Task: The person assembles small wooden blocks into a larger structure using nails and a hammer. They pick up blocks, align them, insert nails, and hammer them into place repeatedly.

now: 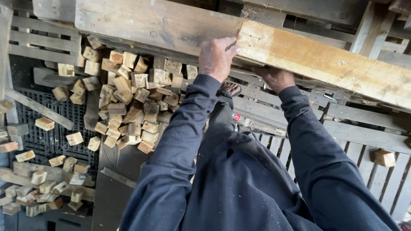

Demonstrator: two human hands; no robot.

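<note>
A long, wide wooden plank crosses the upper part of the head view, grey and weathered at its left end and pale yellow at the right. My left hand grips its near edge from above, fingers curled over the wood. Under the same edge a little further right, my right hand holds the plank from below, with its fingers hidden beneath the wood. Both arms wear dark blue sleeves. A foot in a sandal shows just below my left hand.
A heap of small sawn wooden blocks lies at the left, with more blocks scattered over a black plastic grid pallet. Grey wooden pallets with slats lie at the right, one loose block on them.
</note>
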